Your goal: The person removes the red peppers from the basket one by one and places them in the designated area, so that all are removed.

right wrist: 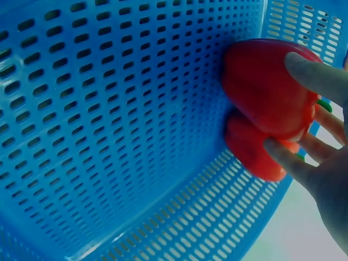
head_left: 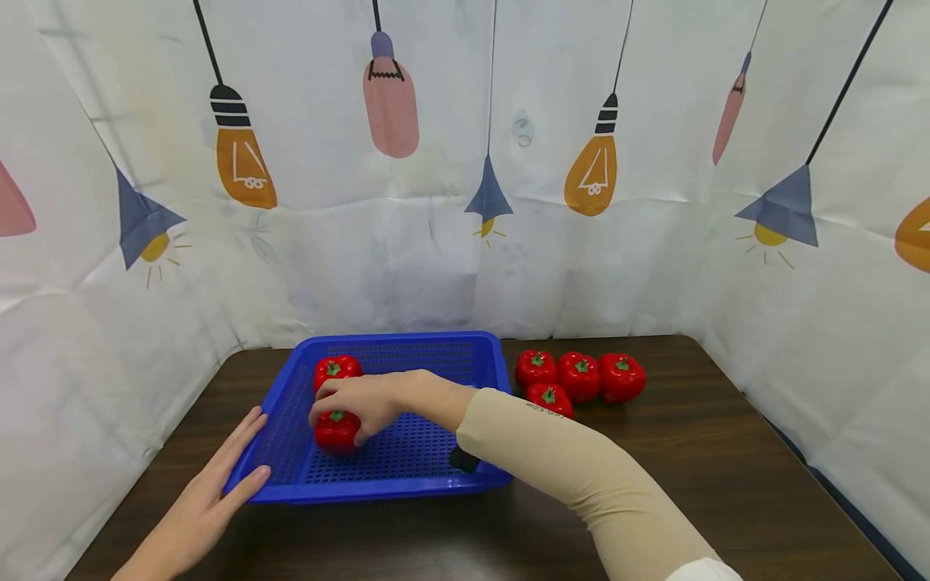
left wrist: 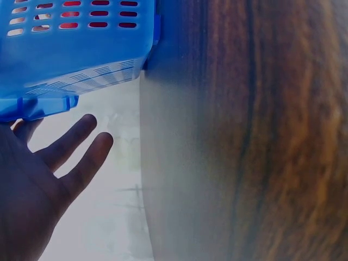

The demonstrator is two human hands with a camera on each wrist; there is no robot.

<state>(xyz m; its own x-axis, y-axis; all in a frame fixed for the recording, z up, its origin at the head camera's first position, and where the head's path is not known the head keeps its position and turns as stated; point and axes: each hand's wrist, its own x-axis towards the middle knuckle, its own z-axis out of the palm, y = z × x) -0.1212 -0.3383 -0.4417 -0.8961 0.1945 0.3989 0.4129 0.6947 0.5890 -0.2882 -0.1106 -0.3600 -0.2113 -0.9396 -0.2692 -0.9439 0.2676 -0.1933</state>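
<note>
A blue perforated plastic basket [head_left: 378, 490] stands on the dark table. Inside, at its left end, my right hand [head_left: 370, 399] grips a red bell pepper [head_left: 336, 437] from above, fingers and thumb spread around its sides. Just behind that one sits a second red bell pepper [head_left: 337, 365], partly covered by the hand. In the right wrist view the gripped pepper overlaps the other pepper [right wrist: 253, 149]. My left hand [head_left: 207, 500] is at the basket's left rim, its fingers extended. The left wrist view shows its fingers spread by the basket's outer wall [left wrist: 81, 54].
Several red bell peppers [head_left: 579, 378] stand grouped on the table to the right of the basket, one partly behind my right sleeve [head_left: 567, 452]. A small black object [head_left: 463, 460] shows at the basket's front right, by the sleeve. A white lamp-patterned cloth [head_left: 450, 274] encloses the table [head_left: 726, 436].
</note>
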